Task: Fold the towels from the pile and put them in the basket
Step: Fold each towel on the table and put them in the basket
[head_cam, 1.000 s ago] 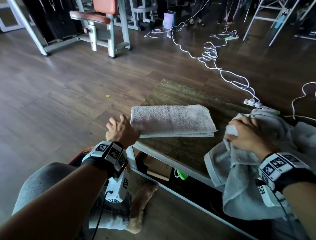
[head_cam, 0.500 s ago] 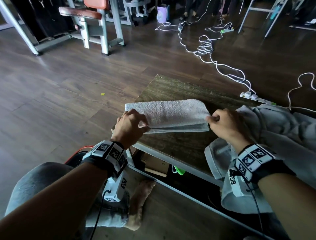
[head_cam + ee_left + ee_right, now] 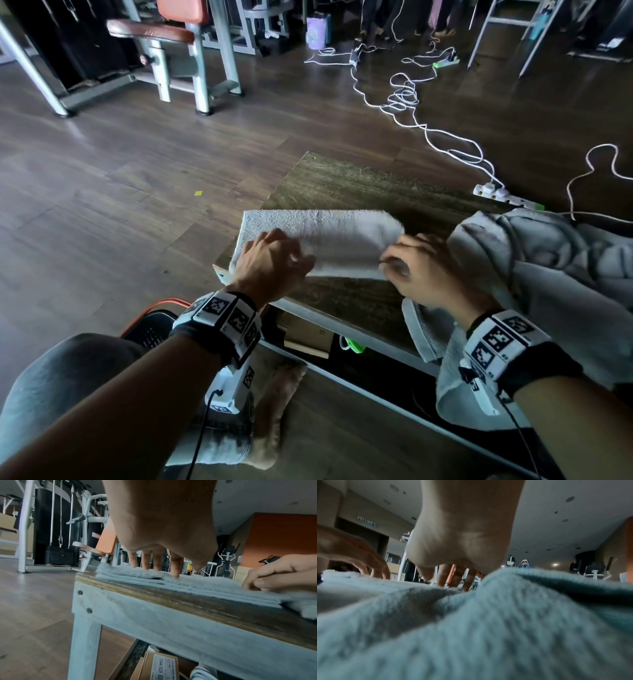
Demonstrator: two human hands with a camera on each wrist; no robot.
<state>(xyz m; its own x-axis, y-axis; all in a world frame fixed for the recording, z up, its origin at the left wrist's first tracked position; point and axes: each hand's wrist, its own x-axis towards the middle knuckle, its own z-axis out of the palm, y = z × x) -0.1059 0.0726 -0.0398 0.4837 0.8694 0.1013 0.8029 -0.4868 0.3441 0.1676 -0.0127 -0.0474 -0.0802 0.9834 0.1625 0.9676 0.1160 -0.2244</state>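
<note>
The head cam looks down and forward from above the table (image 3: 346, 185), so it gets the whole top plus the floor beyond it. The left wrist cam sits low, just off the table's (image 3: 154, 616) near left corner, looking along the hand across the folded towel (image 3: 188, 586). The right wrist cam is super close over the towel pile (image 3: 471, 635) at the table's right end, and all three share the folded towel (image 3: 325, 240).

A dark wooden surface (image 3: 349, 185) on a pale painted frame carries a folded grey towel (image 3: 329, 233) flat near its left end. Just beside it on the right, a heap of loose grey towels (image 3: 534, 260) spills over the near edge.
</note>
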